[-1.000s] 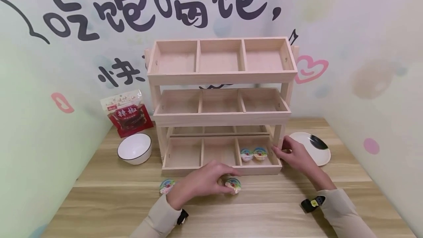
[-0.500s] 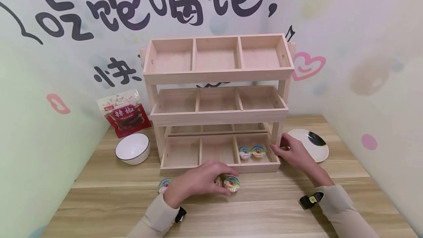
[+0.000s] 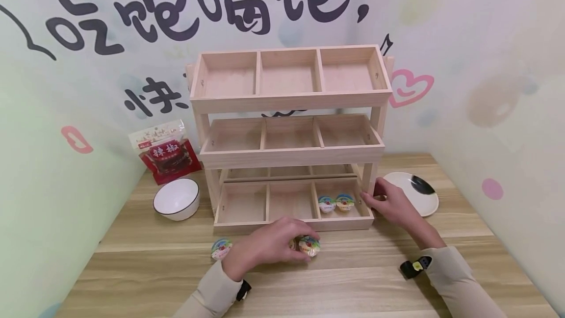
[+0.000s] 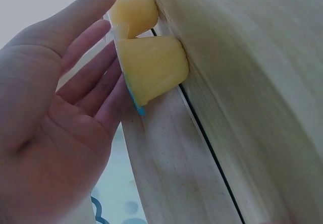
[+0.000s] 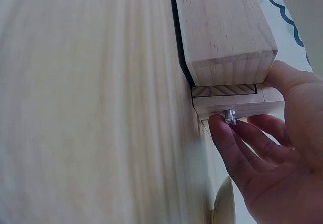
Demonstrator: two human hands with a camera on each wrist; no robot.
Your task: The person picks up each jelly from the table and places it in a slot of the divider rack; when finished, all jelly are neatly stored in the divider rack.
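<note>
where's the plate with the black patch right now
In the head view, the plate lies on the table at the right, beside the wooden rack and just beyond the right hand.

The head view looks down and forward on the rack (image 3: 291, 158), parts of which both wrist views show close.

The wall (image 3: 106, 75) reads "吃饱喝饱" and, below, "快"; the red pouch (image 3: 166, 153) reads "辣椒".

Head view bright, even, soft shadow beside right sleeve (image 3: 459, 278); wrist views dimmer, hazy, near tabletop (image 5: 101, 108) blurred.
</note>
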